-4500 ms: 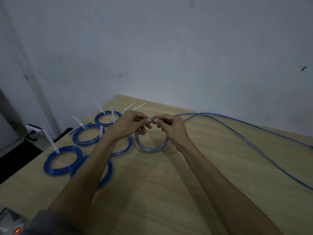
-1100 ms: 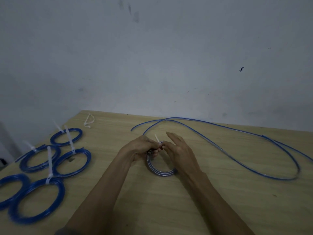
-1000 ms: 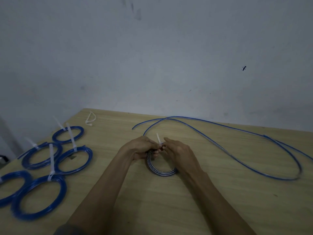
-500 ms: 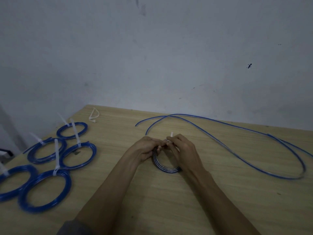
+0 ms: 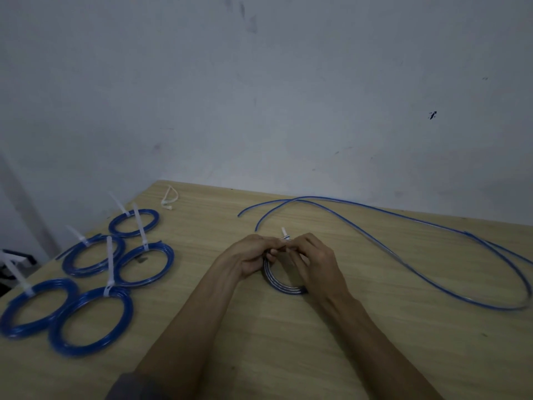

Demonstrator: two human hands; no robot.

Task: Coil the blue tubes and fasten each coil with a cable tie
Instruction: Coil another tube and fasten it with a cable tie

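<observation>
In the middle of the wooden table (image 5: 288, 356) I hold a small blue tube coil (image 5: 281, 285) upright on its lower edge. My left hand (image 5: 251, 255) pinches the coil's top from the left. My right hand (image 5: 317, 264) pinches it from the right, fingertips meeting the left hand's. A white cable tie (image 5: 285, 233) sticks up between the fingertips at the top of the coil. My fingers hide how the tie wraps the tube.
Several tied blue coils (image 5: 89, 319) with white tie tails lie at the table's left. A loose cable tie (image 5: 170, 199) lies near the far left corner. Two long uncoiled blue tubes (image 5: 403, 255) snake across the right side. A grey wall stands behind the table.
The hands and coil have stayed together over the last second, with the tie's tail still poking up. Compared with 4.5 s ago, the coil sits lower on the table and my view has shifted right.
</observation>
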